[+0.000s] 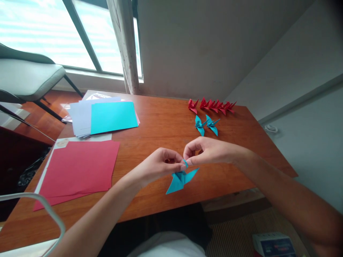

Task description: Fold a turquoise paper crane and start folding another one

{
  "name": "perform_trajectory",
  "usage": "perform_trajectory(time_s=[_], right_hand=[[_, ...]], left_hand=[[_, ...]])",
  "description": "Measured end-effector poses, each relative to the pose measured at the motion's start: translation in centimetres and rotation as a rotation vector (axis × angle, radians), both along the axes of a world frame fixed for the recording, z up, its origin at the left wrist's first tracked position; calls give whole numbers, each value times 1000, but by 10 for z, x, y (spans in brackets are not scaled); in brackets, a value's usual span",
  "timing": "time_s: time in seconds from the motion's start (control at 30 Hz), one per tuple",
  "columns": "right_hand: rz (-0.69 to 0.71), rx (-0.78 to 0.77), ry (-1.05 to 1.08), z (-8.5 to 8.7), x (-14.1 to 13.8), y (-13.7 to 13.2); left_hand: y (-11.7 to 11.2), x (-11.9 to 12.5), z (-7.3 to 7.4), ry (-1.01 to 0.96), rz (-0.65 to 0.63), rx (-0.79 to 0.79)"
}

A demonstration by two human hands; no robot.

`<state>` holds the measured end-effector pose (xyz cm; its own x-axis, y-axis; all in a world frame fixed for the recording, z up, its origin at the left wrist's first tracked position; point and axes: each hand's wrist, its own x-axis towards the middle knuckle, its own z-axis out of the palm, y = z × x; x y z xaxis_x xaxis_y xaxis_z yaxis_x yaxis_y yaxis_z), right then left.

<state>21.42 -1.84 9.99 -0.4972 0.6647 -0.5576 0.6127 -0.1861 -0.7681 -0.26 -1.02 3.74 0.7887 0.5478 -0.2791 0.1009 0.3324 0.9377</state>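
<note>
Pinched close together, the left hand (pixel 162 161) and right hand (pixel 205 150) clamp the small tip of a turquoise paper crane (pixel 177 182), wings spread, its upper folds partly hidden, over the wooden table (pixel 152 137). Beyond, red cranes (pixel 213 105) overlap; a chair (pixel 29 76) is cut off at left.

On my feed, bright daylight comes through a dark-framed window (pixel 32 25) at the upper left, with a pale curtain (pixel 122 39) hanging by its right edge. Below it I see a light-seated, dark-legged chair (pixel 29 75) on a reddish floor (pixel 60 95). A dim grey wall (pixel 193 46) fills the upper middle; a side wall (pixel 313 150) runs down the right. A brown wooden table (pixel 160 123) spans the centre, and ribbed matting (pixel 235 232) shows at the lower right.
</note>
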Motion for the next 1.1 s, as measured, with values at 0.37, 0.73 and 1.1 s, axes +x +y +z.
perform_trajectory(time_s=[0.37, 0.73, 1.1], right_hand=[[3, 39, -37, -1, -3, 4], [32, 95, -142, 3, -4, 5], [-60, 215, -111, 7, -7, -3]], left_hand=[[1, 0, -4, 14, 12, 9], [-2, 3, 3, 8, 89, -65], [-3, 6, -3, -15, 205, 18]])
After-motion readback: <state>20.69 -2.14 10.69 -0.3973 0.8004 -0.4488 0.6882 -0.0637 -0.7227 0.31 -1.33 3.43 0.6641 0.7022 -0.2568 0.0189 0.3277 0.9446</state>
